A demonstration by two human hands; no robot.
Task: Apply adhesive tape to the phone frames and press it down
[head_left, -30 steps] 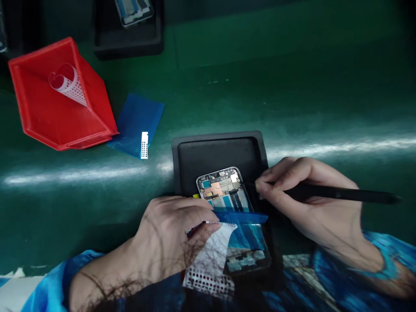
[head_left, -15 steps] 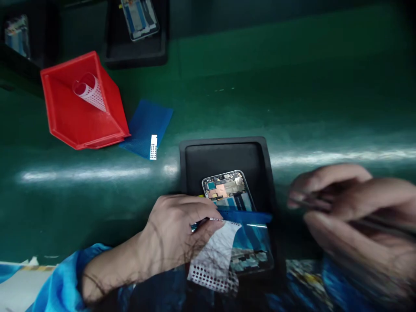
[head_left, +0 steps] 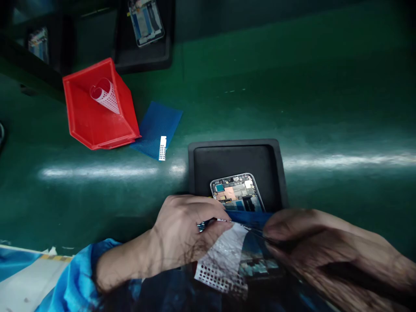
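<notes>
My left hand [head_left: 191, 234] pinches a white sheet of dot stickers [head_left: 224, 255], its rows of dark dots hanging toward me. A strip of blue film [head_left: 248, 216] lies against the same fingers. Below them, an opened phone [head_left: 238, 190] with a bare circuit board rests in a black tray [head_left: 281, 182]; the hands and sheet hide much of its lower part. My right hand [head_left: 325, 247] is closed on thin, dark tweezers [head_left: 260, 234], partly hidden by the fingers. Their tip is at the edge of the white sheet, beside the left fingertips; contact cannot be made out.
A red bin [head_left: 76, 108] on the left holds a curled dotted sheet [head_left: 108, 97]. Beside it lies a blue sheet [head_left: 152, 125] with a small dotted strip [head_left: 163, 148]. Farther back, another black tray [head_left: 146, 58] bears an opened phone [head_left: 147, 26]. Another phone [head_left: 39, 45] sits far left.
My right hand has moved left with the tweezers, up to the sheet in my left hand. The left hand keeps its pinch. The whole view has shifted slightly.
</notes>
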